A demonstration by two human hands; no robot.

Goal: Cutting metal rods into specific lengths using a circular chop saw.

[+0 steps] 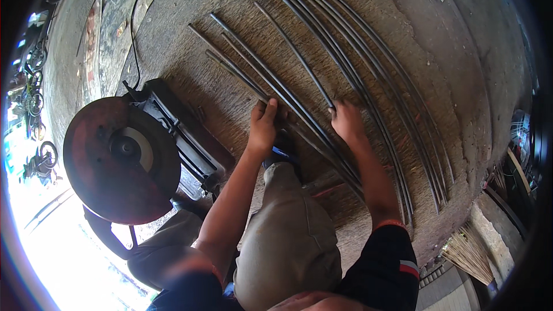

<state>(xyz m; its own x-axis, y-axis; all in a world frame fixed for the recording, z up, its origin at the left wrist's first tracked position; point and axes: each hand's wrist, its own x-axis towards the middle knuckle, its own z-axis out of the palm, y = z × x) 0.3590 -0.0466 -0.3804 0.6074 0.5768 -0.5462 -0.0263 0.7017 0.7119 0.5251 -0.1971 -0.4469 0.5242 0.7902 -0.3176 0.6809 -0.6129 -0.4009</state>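
My left hand [264, 124] is closed round the near part of a thin metal rod [236, 72], thumb on top; a second rod may lie in the same grasp, but I cannot tell. Off to the right, my right hand [347, 122] grips the near end of another slim rod [294, 49], which slants away to the far left. Between the hands, longer dark rods [262, 75] lie on the ground and run under my right forearm. Further right rests a loose row of several long metal rods [360, 83], roughly side by side.
A cut-off saw with a large round dark guard [86, 155] stands close on my left, its metal base [196, 138] beside my left forearm. A black cable [133, 29] trails away from it. At the lower right lies a straw broom [469, 250]. Motorbikes [46, 158] stand at the far left.
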